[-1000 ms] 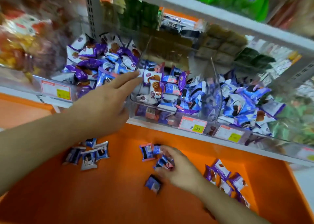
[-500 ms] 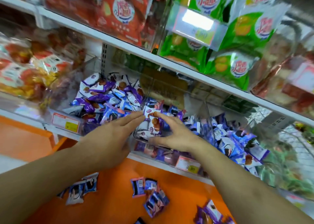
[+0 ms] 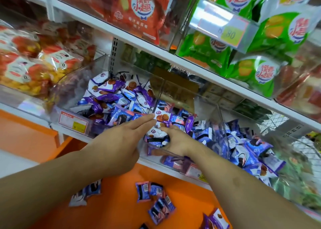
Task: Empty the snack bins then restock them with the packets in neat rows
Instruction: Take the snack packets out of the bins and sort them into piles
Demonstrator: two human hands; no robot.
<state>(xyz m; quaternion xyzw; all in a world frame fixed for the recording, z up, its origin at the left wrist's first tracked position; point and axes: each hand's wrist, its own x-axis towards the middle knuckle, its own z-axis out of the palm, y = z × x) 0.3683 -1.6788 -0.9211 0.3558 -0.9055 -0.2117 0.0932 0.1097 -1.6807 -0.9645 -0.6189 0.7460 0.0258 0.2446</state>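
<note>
My left hand (image 3: 119,140) reaches toward the centre of the frame with its fingers straight and together, the fingertips (image 3: 151,117) at the front corner of the middle clear plastic snack bin (image 3: 223,124). My right hand (image 3: 175,141) is inside that bin, fingers curled down among the small blue and purple foil snack packets (image 3: 182,122); I cannot tell whether it has actually closed on one. A white packet with an orange wafer picture (image 3: 160,116) stands just beyond both hands. The left clear plastic bin (image 3: 73,93), at centre left, holds a loose heap of purple and white packets (image 3: 111,96). More blue packets (image 3: 250,152) fill the bin toward the right. Along the bottom of the frame, several loose blue packets (image 3: 154,197) lie scattered on the orange shelf surface (image 3: 112,208). Green biscuit bags (image 3: 257,37) sit on the upper right shelf.
</note>
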